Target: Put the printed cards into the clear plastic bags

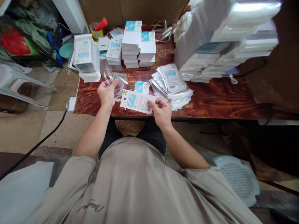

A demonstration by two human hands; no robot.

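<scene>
My left hand (107, 91) pinches a clear plastic bag (121, 79) over the near left part of the table. Between the thumb and fingers of my right hand (161, 111) is a printed white card (135, 102) with blue pictures and a hole near its left end. Its face is turned up, and it is tilted. Just behind that card lies a small fanned pile of blue and white cards (142, 87). Right of it, close to my right hand, several filled clear packets (173, 81) are heaped, a printed card showing through the top one.
Stacks of cards (130, 42) stand along the back of the wooden table (210, 99), with another stack (84, 56) at the left. Tall piles of plastic-wrapped packs (201, 49) rise at the right. A red-handled object (101, 24) sits in a yellow roll. White stools flank the table.
</scene>
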